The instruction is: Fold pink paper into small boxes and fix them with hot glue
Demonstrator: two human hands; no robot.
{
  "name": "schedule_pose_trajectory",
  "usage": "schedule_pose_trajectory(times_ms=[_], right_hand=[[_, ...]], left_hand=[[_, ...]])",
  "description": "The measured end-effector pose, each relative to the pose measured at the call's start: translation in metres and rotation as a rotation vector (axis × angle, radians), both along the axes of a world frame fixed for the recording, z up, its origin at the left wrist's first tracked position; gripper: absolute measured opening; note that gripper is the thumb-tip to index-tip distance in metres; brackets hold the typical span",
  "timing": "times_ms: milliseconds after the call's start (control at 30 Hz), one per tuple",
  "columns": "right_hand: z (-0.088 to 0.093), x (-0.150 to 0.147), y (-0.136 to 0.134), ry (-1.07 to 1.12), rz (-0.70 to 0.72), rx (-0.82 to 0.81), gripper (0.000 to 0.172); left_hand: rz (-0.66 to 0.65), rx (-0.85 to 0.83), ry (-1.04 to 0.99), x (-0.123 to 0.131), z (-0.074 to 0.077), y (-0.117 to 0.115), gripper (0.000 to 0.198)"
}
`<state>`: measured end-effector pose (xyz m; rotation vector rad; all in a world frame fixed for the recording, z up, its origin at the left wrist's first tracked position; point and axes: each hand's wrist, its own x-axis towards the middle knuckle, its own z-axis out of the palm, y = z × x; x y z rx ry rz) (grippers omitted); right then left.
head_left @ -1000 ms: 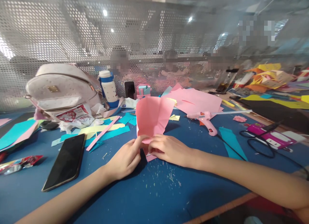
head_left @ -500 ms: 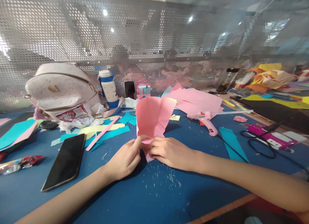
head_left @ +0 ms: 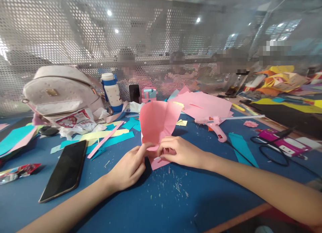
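Note:
A folded sheet of pink paper point(head_left: 158, 120) stands before me, its wide upper part raised and curved, its lower flap lying on the blue table. My left hand point(head_left: 128, 167) grips the fold at its left side, index finger stretched over the crease. From the right, my right hand point(head_left: 182, 151) pinches the same fold with curled fingers and thumb. A small pale spot shows at the right fingertips; I cannot tell whether it is a nail or something held. Between the hands, part of the fold is hidden by the fingers.
A pink glue gun point(head_left: 215, 125) with its cord lies to the right, near a purple power strip point(head_left: 284, 142) and a blue strip point(head_left: 243, 149). On the left are a phone point(head_left: 64, 172), paper scraps and a backpack point(head_left: 62, 89). A bottle point(head_left: 112, 92) stands behind.
My right hand has lifted slightly and its fingers have curled into a more open pinch. More of the lower pink flap now shows under it. The left hand stays nearly in place.

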<state>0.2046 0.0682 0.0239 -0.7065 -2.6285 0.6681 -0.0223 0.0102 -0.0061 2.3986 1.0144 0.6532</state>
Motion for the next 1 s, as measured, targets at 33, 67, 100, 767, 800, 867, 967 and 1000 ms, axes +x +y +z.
schedule_pose_trajectory(times_ms=[33, 67, 100, 767, 800, 867, 967, 1000], right_hand=[[-0.001, 0.0, 0.0, 0.014, -0.006, -0.009, 0.009], [-0.002, 0.0, 0.0, 0.025, -0.012, -0.021, 0.01], [-0.004, 0.0, 0.0, 0.039, -0.018, -0.041, 0.011], [-0.008, -0.006, -0.015, 0.323, -0.021, -0.865, 0.024], [-0.008, -0.006, -0.016, 0.327, -0.025, -0.837, 0.024], [-0.008, -0.006, -0.016, 0.332, -0.033, -0.789, 0.022], [-0.008, -0.007, -0.017, 0.335, -0.042, -0.783, 0.02], [-0.008, -0.007, -0.017, 0.335, -0.044, -0.788, 0.019]], left_hand=[[0.003, 0.016, 0.005, 0.0, -0.001, 0.0, 0.054], [0.011, 0.034, 0.004, 0.0, -0.001, -0.001, 0.052], [0.025, 0.051, -0.003, 0.0, -0.002, -0.001, 0.049], [0.074, 0.34, -0.321, 0.011, -0.001, -0.009, 0.01], [0.072, 0.35, -0.326, 0.01, 0.0, -0.009, 0.01], [0.074, 0.368, -0.324, 0.009, 0.0, -0.009, 0.011], [0.078, 0.382, -0.306, 0.008, 0.0, -0.008, 0.01], [0.079, 0.386, -0.301, 0.008, 0.0, -0.008, 0.01]])
